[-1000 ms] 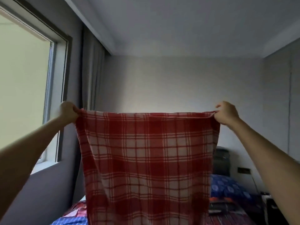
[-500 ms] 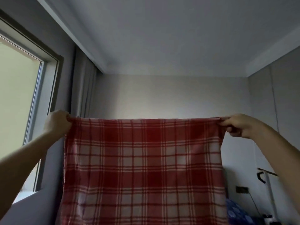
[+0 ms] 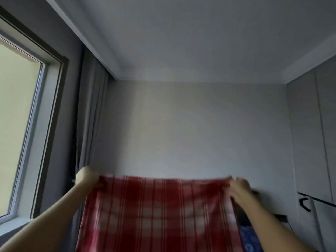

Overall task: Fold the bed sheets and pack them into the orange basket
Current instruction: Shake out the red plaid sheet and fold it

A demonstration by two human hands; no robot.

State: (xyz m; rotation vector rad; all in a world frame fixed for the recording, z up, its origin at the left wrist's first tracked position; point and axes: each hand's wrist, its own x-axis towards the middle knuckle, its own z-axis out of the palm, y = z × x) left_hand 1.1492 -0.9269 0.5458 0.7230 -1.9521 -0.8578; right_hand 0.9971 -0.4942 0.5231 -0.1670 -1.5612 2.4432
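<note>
A red-and-white plaid bed sheet (image 3: 156, 213) hangs spread out, blurred, its top edge held up.

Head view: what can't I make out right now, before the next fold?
Orange basket: nowhere in the head view; the camera points too high.
Red plaid sheet: lower part cut off by the bottom edge, so its hanging length is unknown.
Right hand: motion-blurred at the sheet's corner; which fingers pinch it is unclear.
Left hand: grips the other corner, fingers hidden behind its own fist.
</note>
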